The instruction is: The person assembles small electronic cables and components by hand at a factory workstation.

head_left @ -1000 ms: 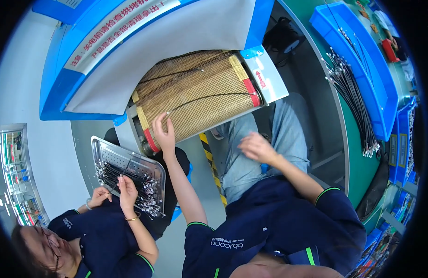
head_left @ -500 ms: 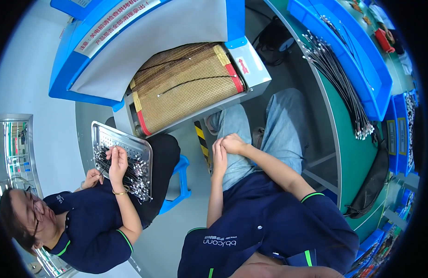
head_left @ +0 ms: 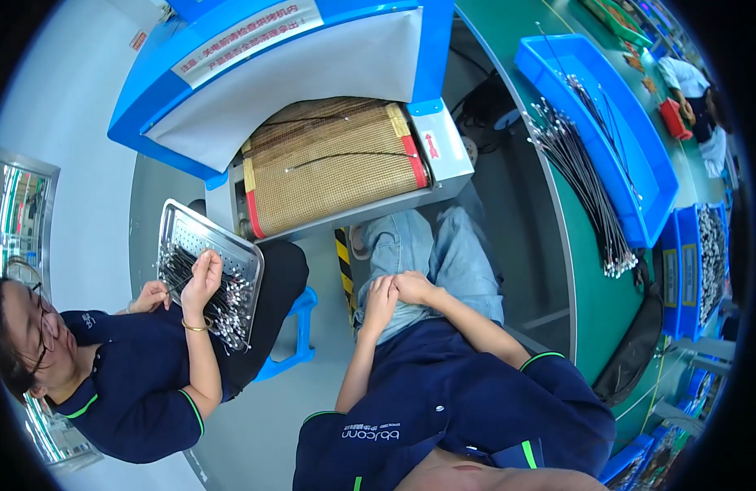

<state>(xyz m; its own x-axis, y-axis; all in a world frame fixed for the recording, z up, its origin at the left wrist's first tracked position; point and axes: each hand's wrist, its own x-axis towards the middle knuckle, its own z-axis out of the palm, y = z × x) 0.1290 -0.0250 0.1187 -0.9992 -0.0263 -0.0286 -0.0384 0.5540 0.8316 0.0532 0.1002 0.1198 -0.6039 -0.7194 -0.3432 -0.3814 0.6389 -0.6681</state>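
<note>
My left hand (head_left: 381, 304) and my right hand (head_left: 414, 288) rest together on my lap, over the light blue jeans (head_left: 398, 243). Their fingers are closed and touch each other, and no object shows in them. Beyond my knees a mesh conveyor belt (head_left: 329, 196) comes out of a blue-framed machine (head_left: 140, 98). One thin black cable (head_left: 349, 157) with small end connectors lies across the belt. Another black cable (head_left: 304, 122) lies farther back, by the machine's mouth.
At my left a seated person (head_left: 132, 376) handles a dark cable over a perforated metal tray (head_left: 253, 282) heaped with cables. A blue stool (head_left: 300, 340) stands beneath. On the green bench (head_left: 550, 176) at right are a bundle of black cables (head_left: 586, 188), a blue bin (head_left: 652, 188) and a black bag (head_left: 636, 352).
The view has shifted slightly, and my knees have drawn closer together. My hands stay joined on my lap. The person at left still handles a cable over the tray.
</note>
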